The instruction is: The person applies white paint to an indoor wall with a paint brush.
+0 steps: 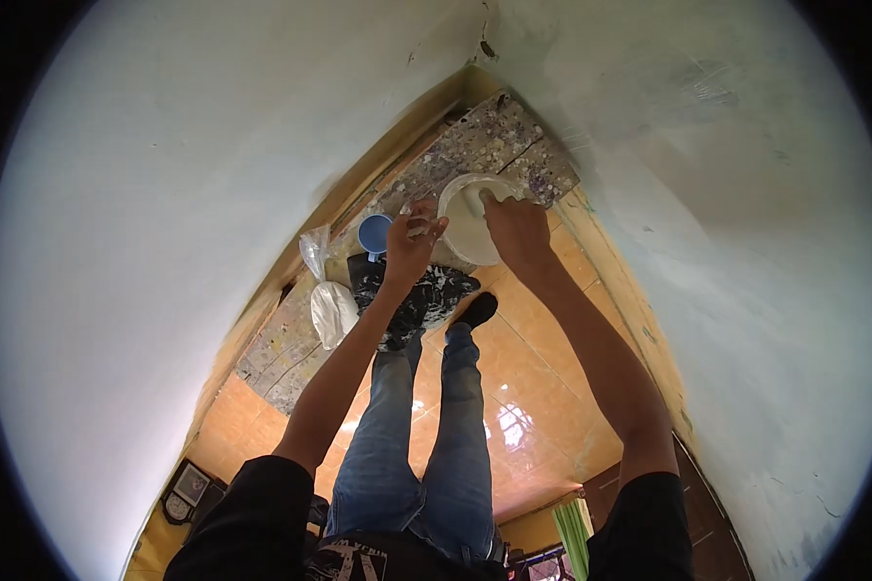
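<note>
A white round bucket (467,254) with pale, wet-looking contents stands on the paint-spattered plank. My right hand (519,230) reaches over its right rim with fingers curled closed. The thumb points into the bucket beside a pale flat shape, and what the hand grips is mostly hidden. Just left of the rim, my left hand (417,242) has bent fingers and thumb drawn toward each other, with something whitish between them. Beside that hand is a blue mug (374,233), its opening facing up. A black cloth or bag (417,300) with white smears lies below it.
The spattered plank (286,360) runs diagonally into the wall corner. On it lie a clear plastic bag (314,252) and a white filled bag (333,315). Pale walls (746,242) rise on both sides. My legs stand over an orange tiled floor (543,387).
</note>
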`<state>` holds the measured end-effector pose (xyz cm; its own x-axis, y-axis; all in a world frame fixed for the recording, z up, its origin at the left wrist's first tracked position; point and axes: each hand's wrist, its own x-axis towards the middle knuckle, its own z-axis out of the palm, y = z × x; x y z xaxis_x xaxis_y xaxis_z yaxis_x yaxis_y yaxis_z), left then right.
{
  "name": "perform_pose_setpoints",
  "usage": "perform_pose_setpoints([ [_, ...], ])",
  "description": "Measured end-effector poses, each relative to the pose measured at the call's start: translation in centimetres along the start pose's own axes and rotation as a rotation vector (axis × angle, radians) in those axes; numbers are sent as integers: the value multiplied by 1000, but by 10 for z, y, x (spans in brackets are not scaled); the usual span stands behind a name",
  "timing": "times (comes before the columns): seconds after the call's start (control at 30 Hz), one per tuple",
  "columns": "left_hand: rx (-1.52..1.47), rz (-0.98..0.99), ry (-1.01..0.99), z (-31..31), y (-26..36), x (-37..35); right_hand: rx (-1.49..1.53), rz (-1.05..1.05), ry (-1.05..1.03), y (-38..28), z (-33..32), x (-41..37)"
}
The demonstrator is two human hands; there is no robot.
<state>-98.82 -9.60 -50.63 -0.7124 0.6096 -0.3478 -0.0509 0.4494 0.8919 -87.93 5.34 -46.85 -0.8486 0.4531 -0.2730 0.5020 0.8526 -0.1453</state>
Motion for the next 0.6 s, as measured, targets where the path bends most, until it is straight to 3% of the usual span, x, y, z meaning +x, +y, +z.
perform_pose_setpoints([
  [0.1,-56,63,-14,1,-15,1,48,-62,5,5,1,0],
  [0.17,-62,-18,-20,0,-7,-1,-46,-13,28,-5,3,2],
  [0.27,-19,-31,-16,3,-20,3,54,-137,59,8,8,-1],
  [0.37,-30,-61,-27,2,-12,2,-68,-29,45,-5,3,0],
  [0.47,13,-23,-19,0,-8,2,-4,-144,47,8,9,-1],
  [0.6,61,-13,-6,1,-15,0,1,-67,25,-1,5,-1],
])
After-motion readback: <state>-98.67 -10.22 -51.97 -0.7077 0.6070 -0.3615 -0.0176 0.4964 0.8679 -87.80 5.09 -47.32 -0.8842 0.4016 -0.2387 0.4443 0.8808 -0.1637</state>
